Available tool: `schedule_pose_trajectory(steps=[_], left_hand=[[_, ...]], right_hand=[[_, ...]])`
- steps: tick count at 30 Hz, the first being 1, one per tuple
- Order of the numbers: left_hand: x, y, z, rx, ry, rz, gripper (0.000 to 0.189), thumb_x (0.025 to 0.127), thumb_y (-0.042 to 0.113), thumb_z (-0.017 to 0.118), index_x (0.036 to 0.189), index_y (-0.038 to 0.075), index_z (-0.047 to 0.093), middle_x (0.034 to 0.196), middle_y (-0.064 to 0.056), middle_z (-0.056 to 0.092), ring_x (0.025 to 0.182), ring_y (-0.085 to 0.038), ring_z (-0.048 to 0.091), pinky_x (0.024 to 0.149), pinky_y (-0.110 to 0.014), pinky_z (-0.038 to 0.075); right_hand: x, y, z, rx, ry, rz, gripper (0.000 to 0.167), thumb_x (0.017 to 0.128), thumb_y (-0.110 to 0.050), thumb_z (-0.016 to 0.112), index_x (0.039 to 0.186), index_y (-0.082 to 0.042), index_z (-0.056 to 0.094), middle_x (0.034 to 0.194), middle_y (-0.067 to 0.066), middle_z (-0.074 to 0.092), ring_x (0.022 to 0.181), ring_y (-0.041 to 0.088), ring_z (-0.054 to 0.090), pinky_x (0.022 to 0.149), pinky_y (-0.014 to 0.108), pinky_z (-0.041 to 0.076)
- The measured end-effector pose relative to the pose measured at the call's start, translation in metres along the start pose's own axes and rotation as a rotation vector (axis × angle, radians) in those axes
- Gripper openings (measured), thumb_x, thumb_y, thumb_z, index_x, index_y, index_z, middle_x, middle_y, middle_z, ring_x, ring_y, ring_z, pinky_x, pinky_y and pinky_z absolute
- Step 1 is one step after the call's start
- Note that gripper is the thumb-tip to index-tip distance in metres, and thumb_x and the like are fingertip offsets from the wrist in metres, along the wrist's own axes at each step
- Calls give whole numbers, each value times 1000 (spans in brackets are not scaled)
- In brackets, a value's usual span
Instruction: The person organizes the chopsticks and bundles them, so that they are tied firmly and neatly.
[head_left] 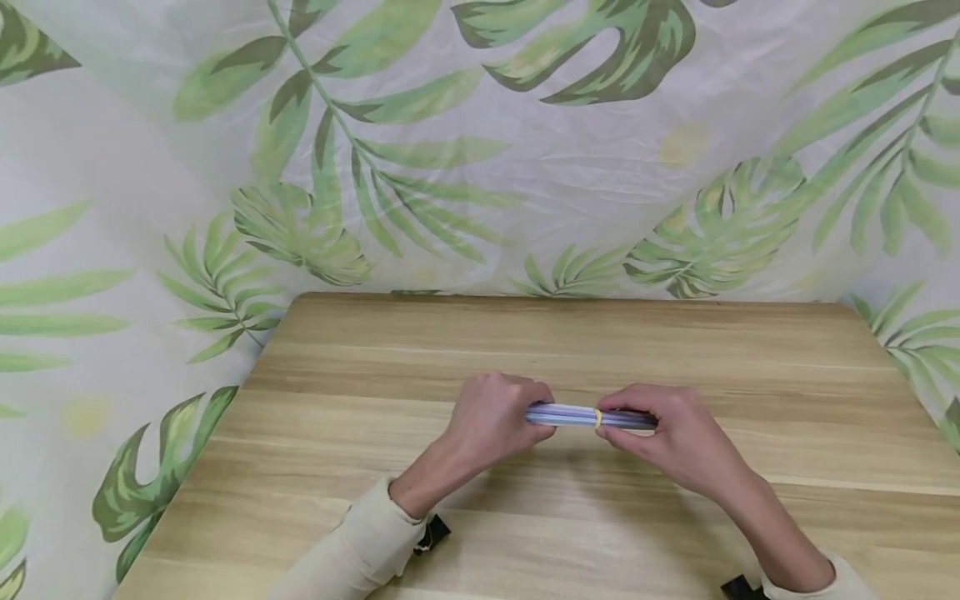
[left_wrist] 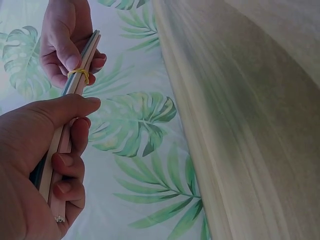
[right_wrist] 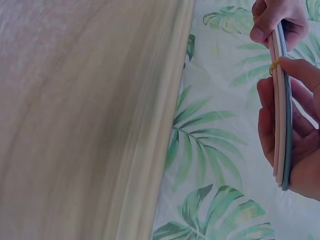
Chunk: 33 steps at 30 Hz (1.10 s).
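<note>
A slim bundle of long thin sticks [head_left: 564, 415], in pale pink, white, lilac and blue-teal tones, is held level over the table between both hands. My left hand [head_left: 495, 410] wraps its fingers and thumb around one end, as the left wrist view shows closely. Around the sticks sits a yellow rubber band [head_left: 598, 417], nearer the right side. The thumb and fingertips of my right hand [head_left: 678, 429] pinch at this band from both sides. In the right wrist view, the other end of the sticks [right_wrist: 281, 130] extends past the band, between the fingers and palm.
The wood-grain table [head_left: 420, 342] lies beneath both hands. Behind it and at its sides hangs a pale cloth [head_left: 570, 175] with green leaf prints. Beige sleeves [head_left: 367, 533] and black wrist straps [head_left: 432, 533] show at the forearms.
</note>
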<state>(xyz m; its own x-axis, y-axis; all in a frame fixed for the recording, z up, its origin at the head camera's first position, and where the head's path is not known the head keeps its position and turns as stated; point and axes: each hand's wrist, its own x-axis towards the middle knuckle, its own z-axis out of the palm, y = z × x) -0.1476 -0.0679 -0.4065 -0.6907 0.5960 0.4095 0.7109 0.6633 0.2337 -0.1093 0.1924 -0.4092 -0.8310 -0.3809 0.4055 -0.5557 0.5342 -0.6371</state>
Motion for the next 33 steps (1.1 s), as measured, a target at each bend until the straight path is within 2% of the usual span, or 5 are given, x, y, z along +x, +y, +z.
schedule_pose_trajectory(steps=[10, 16, 20, 25, 33], left_hand=[[0, 0, 4, 10, 7, -16, 12, 78, 20, 90, 83, 22, 80, 70, 12, 72, 53, 0, 50, 48, -16, 33], [-1, 2, 6, 20, 18, -1, 13, 76, 21, 90, 81, 23, 79, 68, 13, 71, 52, -1, 49, 47, -16, 32], [0, 4, 7, 7, 7, 13, 11, 77, 20, 89, 83, 22, 80, 70, 12, 74, 52, 0, 50, 48, -16, 33], [0, 2, 6, 9, -10, -16, 11, 79, 21, 89, 83, 22, 80, 71, 11, 73, 53, -1, 50, 48, -17, 34], [0, -5, -2, -13, -12, -41, 10, 81, 21, 90, 86, 20, 81, 75, 10, 76, 55, -1, 54, 50, -18, 40]], right_hand=[[0, 5, 6, -14, 27, -23, 24, 83, -7, 91, 105, -17, 84, 97, -3, 83, 82, 2, 74, 69, 24, 61], [1, 5, 8, 10, 5, -21, 23, 85, -10, 91, 105, -20, 85, 100, -4, 83, 83, 1, 74, 69, 24, 61], [3, 3, 8, 22, -34, 22, 22, 87, -15, 90, 108, -21, 85, 102, -3, 83, 85, 3, 75, 70, 24, 61], [2, 3, 1, -14, -70, 109, 23, 88, -22, 90, 111, -21, 84, 102, -4, 83, 83, 1, 73, 70, 24, 60], [0, 10, -18, 10, -80, 154, 21, 89, -19, 89, 109, -23, 84, 101, -3, 82, 78, 1, 70, 66, 26, 59]])
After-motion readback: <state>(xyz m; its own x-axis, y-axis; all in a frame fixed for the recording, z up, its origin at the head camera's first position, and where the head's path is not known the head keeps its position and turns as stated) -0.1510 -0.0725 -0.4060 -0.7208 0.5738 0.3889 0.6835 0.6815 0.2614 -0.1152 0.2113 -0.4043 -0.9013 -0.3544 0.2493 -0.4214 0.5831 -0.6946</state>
